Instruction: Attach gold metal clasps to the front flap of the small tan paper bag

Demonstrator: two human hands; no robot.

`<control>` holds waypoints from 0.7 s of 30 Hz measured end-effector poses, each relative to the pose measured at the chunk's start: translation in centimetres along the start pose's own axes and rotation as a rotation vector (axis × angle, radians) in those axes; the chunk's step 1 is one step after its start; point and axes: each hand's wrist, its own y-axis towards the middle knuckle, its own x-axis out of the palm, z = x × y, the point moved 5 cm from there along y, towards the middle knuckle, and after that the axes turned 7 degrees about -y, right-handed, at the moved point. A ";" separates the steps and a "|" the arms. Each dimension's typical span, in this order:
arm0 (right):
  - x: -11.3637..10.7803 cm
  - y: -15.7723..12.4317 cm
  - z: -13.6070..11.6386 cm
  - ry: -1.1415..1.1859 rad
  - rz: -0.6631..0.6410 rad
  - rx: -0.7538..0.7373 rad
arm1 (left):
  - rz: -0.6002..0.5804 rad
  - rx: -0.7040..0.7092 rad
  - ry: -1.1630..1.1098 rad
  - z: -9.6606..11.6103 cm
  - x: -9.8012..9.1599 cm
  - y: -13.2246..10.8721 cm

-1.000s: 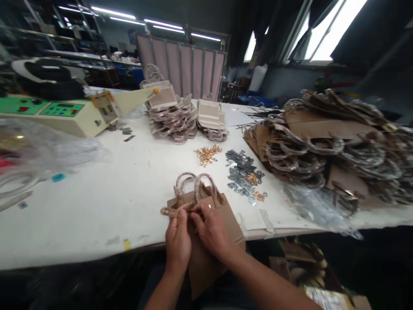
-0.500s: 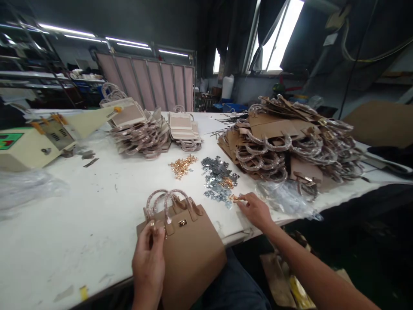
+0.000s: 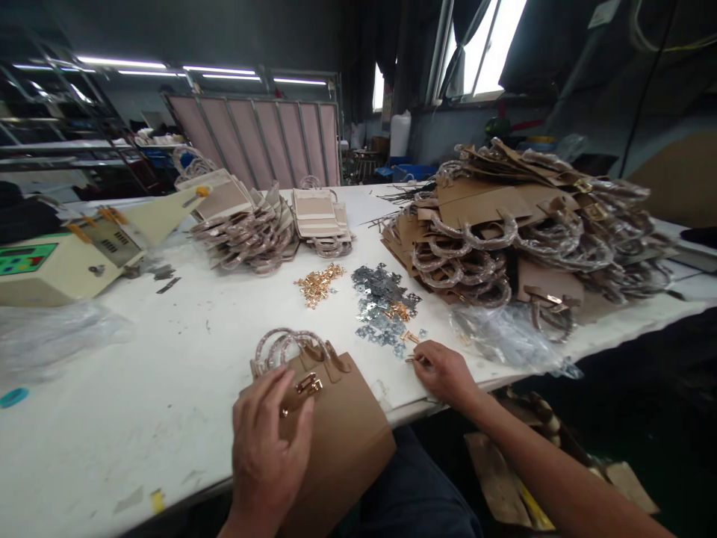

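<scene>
A brown handbag (image 3: 341, 426) leans against the table edge, its twin handles (image 3: 291, 344) wrapped in clear plastic. Across its upper front lies my left hand (image 3: 272, 441), fingers spread beside the gold clasp hardware (image 3: 308, 385). A small gold piece (image 3: 285, 412) shows between finger and thumb; whether it is loose or fixed I cannot tell. At the table's near edge my right hand (image 3: 445, 373) is closed, pinching a small gold metal fitting (image 3: 411, 359). Just beyond its fingertips, another gold fitting (image 3: 411, 338) lies near a pile of grey metal plates (image 3: 381, 295).
Small gold pieces (image 3: 318, 286) lie heaped mid-table. A tall stack of brown bags (image 3: 482, 224) stands right, with a clear plastic bag (image 3: 504, 336) before it. Paler bags (image 3: 246, 232) are piled behind. A cream machine (image 3: 56, 265) and a blue ring (image 3: 14, 397) are at left.
My left hand has gone from a pinch to spread fingers, and more gold hardware shows at the clasp. My right hand has drawn slightly nearer, leaving a gold fitting on the table.
</scene>
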 end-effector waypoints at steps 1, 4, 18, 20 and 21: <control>0.2 -0.2 0.0 0.021 -0.010 0.009 | -0.049 0.046 -0.019 0.5 0.3 0.5; 0.7 -0.4 0.2 0.110 -0.061 0.036 | -0.234 0.082 -0.027 0.7 2.0 2.0; -0.2 -0.5 -1.4 0.263 -0.218 0.087 | -0.891 0.134 0.093 -2.6 9.2 5.9; -0.4 -0.7 -1.4 0.272 -0.231 0.101 | -0.926 0.152 0.089 -3.0 9.5 6.5; -0.6 -0.7 -1.5 0.285 -0.235 0.115 | -0.941 0.156 0.081 -3.1 9.6 6.8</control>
